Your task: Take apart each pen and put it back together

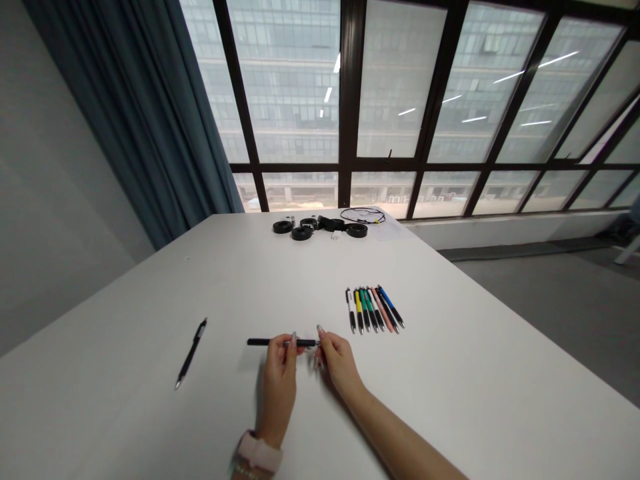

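Note:
A black pen [259,342] lies level across my two hands, just above the white table [200,427]. My left hand [281,367] is closed round the middle of its barrel, thumb on top. At the pen's right end, my right hand [340,360] pinches the tip between thumb and fingers; those fingertips are partly hidden and slightly blurred. Off to the left rests another black pen [191,353], slanted and touched by neither hand. Beyond my right hand is a row of several pens in white, yellow, green, pink, black and blue, among them a yellow pen [359,310] and a blue pen [390,303].
Several black tape-like rolls [302,233] sit at the table's far end, beside a coiled black cable [363,215] and a small white item [336,235]. Behind stand a blue curtain [165,133] and dark-framed windows [347,100]. The table's right edge borders grey floor [540,287].

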`<state>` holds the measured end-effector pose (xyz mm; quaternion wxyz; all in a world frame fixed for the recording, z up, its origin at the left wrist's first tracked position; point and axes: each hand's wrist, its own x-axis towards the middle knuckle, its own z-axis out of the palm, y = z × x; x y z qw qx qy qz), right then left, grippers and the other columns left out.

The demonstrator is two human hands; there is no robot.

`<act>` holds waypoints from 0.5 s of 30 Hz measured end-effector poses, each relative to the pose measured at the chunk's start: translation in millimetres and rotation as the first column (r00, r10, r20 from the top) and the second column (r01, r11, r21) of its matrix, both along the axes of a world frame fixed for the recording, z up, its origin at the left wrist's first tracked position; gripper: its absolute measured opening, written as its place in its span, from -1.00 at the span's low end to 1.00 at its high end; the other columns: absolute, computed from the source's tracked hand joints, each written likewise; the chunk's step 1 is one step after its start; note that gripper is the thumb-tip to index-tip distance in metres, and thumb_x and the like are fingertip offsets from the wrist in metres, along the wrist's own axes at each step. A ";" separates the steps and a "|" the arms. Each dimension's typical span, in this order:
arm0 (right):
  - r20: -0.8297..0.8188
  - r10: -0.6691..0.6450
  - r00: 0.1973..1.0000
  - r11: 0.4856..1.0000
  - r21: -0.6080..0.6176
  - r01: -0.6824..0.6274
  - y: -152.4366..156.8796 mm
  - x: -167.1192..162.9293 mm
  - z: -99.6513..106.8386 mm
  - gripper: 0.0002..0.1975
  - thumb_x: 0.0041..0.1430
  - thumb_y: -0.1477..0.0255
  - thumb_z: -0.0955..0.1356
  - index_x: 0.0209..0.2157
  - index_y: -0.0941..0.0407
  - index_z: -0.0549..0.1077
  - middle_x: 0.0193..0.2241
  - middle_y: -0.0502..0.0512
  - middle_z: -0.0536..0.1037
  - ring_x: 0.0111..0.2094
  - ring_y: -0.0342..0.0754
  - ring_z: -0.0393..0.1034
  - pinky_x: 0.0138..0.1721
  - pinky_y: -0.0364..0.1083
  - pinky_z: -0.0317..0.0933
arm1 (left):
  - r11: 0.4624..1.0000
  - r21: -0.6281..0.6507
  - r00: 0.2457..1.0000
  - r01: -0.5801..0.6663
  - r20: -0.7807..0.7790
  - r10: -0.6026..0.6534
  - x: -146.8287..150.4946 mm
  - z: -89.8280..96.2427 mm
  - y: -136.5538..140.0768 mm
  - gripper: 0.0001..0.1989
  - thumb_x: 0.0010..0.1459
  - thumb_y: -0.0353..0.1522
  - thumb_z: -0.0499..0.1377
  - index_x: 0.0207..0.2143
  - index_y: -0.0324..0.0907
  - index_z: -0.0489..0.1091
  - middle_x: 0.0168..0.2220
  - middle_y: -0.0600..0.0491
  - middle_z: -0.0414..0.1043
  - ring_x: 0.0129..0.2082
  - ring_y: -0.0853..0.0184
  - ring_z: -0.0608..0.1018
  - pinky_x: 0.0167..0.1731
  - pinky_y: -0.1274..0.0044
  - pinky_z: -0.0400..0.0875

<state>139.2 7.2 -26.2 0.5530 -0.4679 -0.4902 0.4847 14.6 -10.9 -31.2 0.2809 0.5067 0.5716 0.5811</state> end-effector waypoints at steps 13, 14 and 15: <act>0.033 -0.012 0.999 1.000 -0.010 0.013 -0.9 -0.9 -2.2 -0.34 0.13 -0.21 0.22 -0.67 0.07 0.29 -0.71 -0.08 0.27 -0.61 -0.13 0.16 -0.49 -0.13 0.09 | 0.999 -0.002 0.999 -0.033 0.013 0.033 0.5 0.3 0.8 -0.56 0.17 0.06 0.11 -0.24 -0.12 0.33 -0.43 0.05 0.53 -0.42 0.23 0.59 -0.40 0.44 0.44; 0.037 -0.027 0.999 1.000 -0.011 0.028 -1.7 -1.4 -2.4 -0.36 0.14 -0.20 0.22 -0.66 0.07 0.30 -0.70 -0.08 0.29 -0.60 -0.13 0.18 -0.49 -0.13 0.09 | 0.999 0.001 0.999 -0.040 0.016 0.040 0.6 0.3 1.1 -0.56 0.17 0.07 0.11 -0.24 -0.12 0.33 -0.44 0.05 0.52 -0.43 0.23 0.58 -0.42 0.45 0.44; 0.042 -0.045 0.998 0.999 -0.008 0.045 -2.4 -1.8 -2.4 -0.38 0.14 -0.18 0.24 -0.64 0.08 0.30 -0.68 -0.07 0.30 -0.59 -0.13 0.19 -0.49 -0.14 0.09 | 0.999 0.003 0.999 -0.044 0.018 0.044 0.7 0.2 1.5 -0.56 0.16 0.07 0.11 -0.24 -0.12 0.33 -0.44 0.05 0.52 -0.43 0.23 0.58 -0.43 0.45 0.43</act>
